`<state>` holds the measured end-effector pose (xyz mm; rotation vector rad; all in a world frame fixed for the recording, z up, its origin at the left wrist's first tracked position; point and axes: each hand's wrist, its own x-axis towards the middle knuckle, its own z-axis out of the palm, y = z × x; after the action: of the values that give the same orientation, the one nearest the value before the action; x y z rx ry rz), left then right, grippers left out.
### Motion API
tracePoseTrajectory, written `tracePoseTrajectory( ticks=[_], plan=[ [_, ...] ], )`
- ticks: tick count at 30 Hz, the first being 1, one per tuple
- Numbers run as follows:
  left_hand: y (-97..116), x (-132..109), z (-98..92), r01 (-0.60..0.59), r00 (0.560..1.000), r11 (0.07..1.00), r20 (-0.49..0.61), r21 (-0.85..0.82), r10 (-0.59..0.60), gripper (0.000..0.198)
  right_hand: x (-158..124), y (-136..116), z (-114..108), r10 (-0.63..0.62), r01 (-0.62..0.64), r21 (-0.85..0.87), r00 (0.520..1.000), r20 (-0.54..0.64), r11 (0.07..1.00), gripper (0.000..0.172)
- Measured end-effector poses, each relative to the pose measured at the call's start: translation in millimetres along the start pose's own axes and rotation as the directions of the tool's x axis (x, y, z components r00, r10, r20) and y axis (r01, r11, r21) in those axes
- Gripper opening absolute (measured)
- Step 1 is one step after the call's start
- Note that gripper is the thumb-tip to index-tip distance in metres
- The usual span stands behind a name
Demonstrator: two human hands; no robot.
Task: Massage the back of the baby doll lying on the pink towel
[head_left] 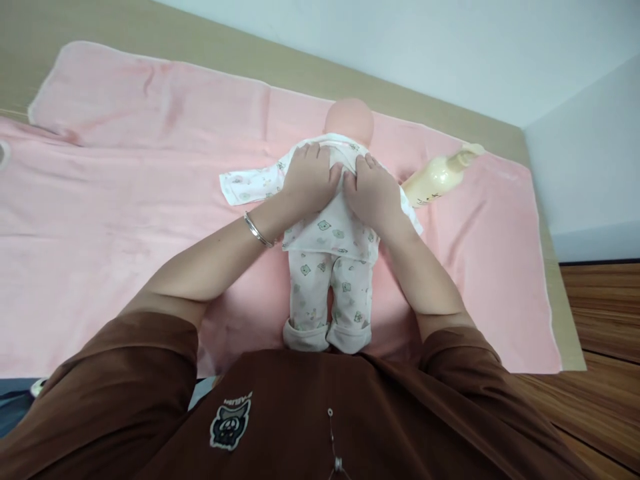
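Doll (333, 243) in a printed top (325, 221) and trousers (307, 287) is lying right of the worktop's (225, 47) middle, feet toward the near edge. We are seeing broad room leftward, but a pump bottle (435, 180) is narrowing the way to the right edge. Our left hand (311, 180) and right hand (374, 192) are resting on the top's upper part, fingers (314, 150) loosely bent, slightly apart; we cannot tell whether they are pinching cloth. A pink blanket (175, 153) is covering most of the worktop, whose far edge is meeting a pale wall (400, 60).
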<state>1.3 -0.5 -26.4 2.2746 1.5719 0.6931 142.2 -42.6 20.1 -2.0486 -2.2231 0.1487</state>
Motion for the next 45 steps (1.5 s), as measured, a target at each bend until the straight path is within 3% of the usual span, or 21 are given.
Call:
tracePoseTrajectory(
  ticks=[3,8,11,15,20,25,29,34,39,45],
  plan=[
    [21,-18,-7.7,-0.022,1.0,0.998,0.009,0.062,0.021,0.051,14,13,-2,0.045,-0.046,0.038,0.999,0.027,0.998,0.051],
    [44,-37,-16.9,-0.09,0.984,0.985,0.168,0.147,0.064,0.06,24,28,7,0.01,-0.01,0.086,1.0,-0.002,0.996,0.055],
    [32,-30,-14.1,-0.089,0.986,0.996,0.147,0.031,0.084,0.056,23,29,11,-0.025,0.027,0.068,0.999,-0.03,0.997,0.055],
    [4,-6,-10.7,-0.164,0.982,0.979,0.077,-0.122,0.174,0.032,17,25,13,-0.087,0.087,0.018,0.996,-0.012,0.996,0.055],
    [-19,16,-0.7,-0.091,0.993,0.992,0.062,-0.091,0.097,0.037,1,15,13,-0.167,0.167,-0.014,0.986,-0.005,0.986,0.068],
    [-21,11,15.8,-0.069,0.993,0.992,-0.102,-0.11,0.058,0.045,1,11,10,-0.146,0.145,0.026,0.989,0.009,0.989,0.057],
    [-18,8,16.7,-0.02,0.996,0.992,-0.087,-0.125,0.009,0.048,15,16,15,-0.01,0.016,0.099,0.998,-0.061,0.995,0.042],
    [-18,8,16.0,-0.016,0.995,0.988,-0.099,-0.157,0.0,0.053,25,21,22,0.133,-0.115,0.188,0.987,-0.087,0.976,0.053],
    [-19,9,19.8,0.034,0.995,0.993,-0.089,-0.116,-0.044,0.054,27,23,24,0.134,-0.124,0.126,0.988,-0.075,0.984,0.049],
    [-29,12,32.2,0.013,0.987,0.982,-0.155,-0.189,-0.042,0.058,33,34,34,0.095,-0.082,0.127,0.99,-0.104,0.989,0.049]
  ],
)
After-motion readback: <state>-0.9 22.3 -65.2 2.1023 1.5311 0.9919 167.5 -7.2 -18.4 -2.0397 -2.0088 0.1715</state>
